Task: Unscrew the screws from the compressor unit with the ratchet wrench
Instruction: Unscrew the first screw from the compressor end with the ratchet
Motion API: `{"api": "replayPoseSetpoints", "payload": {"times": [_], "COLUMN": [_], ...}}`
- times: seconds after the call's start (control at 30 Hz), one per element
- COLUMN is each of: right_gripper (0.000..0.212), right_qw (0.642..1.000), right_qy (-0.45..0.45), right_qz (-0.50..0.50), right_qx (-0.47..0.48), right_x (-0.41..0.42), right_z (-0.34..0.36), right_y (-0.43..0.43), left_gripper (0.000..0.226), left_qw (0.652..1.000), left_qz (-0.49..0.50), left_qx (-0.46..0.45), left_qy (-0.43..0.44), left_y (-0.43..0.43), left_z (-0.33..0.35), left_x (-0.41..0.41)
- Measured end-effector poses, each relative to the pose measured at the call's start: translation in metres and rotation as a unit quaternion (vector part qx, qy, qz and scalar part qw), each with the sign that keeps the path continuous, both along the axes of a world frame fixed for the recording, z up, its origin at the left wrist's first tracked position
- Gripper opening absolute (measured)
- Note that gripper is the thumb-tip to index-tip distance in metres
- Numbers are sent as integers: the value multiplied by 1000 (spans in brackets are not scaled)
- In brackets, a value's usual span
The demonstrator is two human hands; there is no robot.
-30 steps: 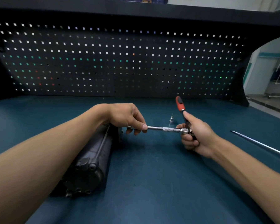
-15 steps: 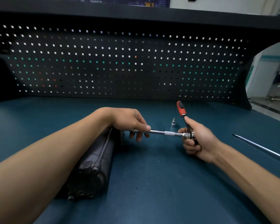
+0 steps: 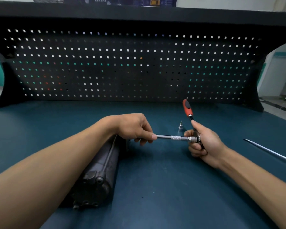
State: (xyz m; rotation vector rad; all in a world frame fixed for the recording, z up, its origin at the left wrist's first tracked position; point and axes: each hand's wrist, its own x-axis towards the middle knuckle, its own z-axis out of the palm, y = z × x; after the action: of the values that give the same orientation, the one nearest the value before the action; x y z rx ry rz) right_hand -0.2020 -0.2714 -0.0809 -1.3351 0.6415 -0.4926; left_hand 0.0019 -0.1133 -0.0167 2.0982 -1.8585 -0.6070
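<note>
There is one compressor [image 3: 97,171], and it lies on its side on the left half of the table [image 3: 155,204], under the left arm, with one round end facing the camera. There are two hands. The left hand [image 3: 132,128] is over the far end of the compressor, and its fingers pinch the thin end of one silver bar [image 3: 172,137]. The hand hides that end of the bar, so I cannot tell if it touches the compressor. The bar runs flat to the right and joins one wrench [image 3: 187,109]. Just behind the bar, one small metal bit [image 3: 180,127] stands up on the table. The right hand [image 3: 205,142] has its fingers curled tight round the head of the wrench, and the handle sticks up and away from the hand. Far to the right, well apart from the hands, one long thin rod [image 3: 271,152] lies on the table. The table top is dark blue-green and looks smooth and a bit soft, like a mat. At the back of it stands one big black board [image 3: 122,71] full of rows of small square holes, with light shining through them. Past the right side of the board is a bright room with a pale wall and floor. The compressor is dark, dull metal, shaped like a fat tube with bumps and round holes on its end. The bar is shiny, with one rough band in the middle. The wrench handle is red and black. The rod is shiny too.
</note>
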Motion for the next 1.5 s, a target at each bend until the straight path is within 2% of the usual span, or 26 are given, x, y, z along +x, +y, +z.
{"api": "replayPoseSetpoints", "payload": {"times": [0.37, 0.5, 0.6, 0.77, 0.9, 1.03, 1.13, 1.3, 1.43, 1.5], "right_gripper": [51, 48, 47, 46, 52, 55, 57, 58, 51, 46], "right_qw": [1000, 1000, 992, 946, 916, 892, 908, 969, 994, 998], "right_qy": [-8, -10, -24, -106, -135, -140, -131, -46, -4, 9], "right_qz": [13, 6, -35, -78, -70, -78, -71, -83, -51, -32], "right_qx": [4, -26, -120, -297, -370, -423, -392, -229, -94, -63], "right_x": [-2, -2, -2, -8, -11, -10, -8, -3, -5, -6], "right_z": [-1, -1, -6, -8, -10, -8, -3, 9, 11, 12], "right_y": [1, 3, 5, 6, 5, 5, 8, 9, 9, 9], "left_gripper": [27, 27, 27, 35, 33, 27, 25, 21, 19, 18], "left_qw": [1000, 1000, 1000, 999, 998, 999, 999, 999, 998, 998], "left_qz": [-9, -3, -7, -4, -7, -3, -5, -2, -2, -1], "left_qx": [-12, -9, 5, 38, 42, 6, -10, -17, -21, -22], "left_qy": [12, 13, 4, 35, 42, 45, 42, 45, 53, 56], "left_y": [-2, 0, 1, 1, 3, 4, 5, 6, 6, 6], "left_z": [-2, 0, -1, 1, 3, 2, 1, 4, 3, 2], "left_x": [3, 3, 2, -5, -8, -7, -6, -5, -4, -4]}}
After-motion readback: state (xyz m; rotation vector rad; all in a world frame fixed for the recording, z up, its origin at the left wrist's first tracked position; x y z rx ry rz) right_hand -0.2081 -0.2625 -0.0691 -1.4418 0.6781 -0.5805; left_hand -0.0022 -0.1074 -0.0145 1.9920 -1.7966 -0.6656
